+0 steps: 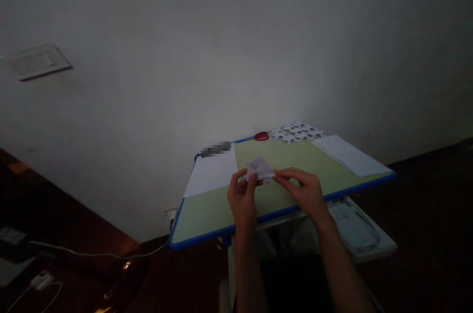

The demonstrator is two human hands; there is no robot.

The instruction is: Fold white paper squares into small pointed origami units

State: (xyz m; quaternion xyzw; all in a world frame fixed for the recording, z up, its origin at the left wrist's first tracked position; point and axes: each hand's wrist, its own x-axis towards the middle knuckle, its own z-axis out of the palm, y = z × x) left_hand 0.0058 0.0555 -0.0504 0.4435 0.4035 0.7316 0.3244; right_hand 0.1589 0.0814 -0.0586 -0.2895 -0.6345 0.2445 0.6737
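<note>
Below the frame's centre, fingers of the left hand (242, 198) and right hand (308, 194) pinch opposite sides of the folded paper (262, 167), which uneven pulling could tear.

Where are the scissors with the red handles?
In the head view, the scissors lie at the far edge of the table, by the wall, just left of the folded white pieces and beyond the held paper.
</note>
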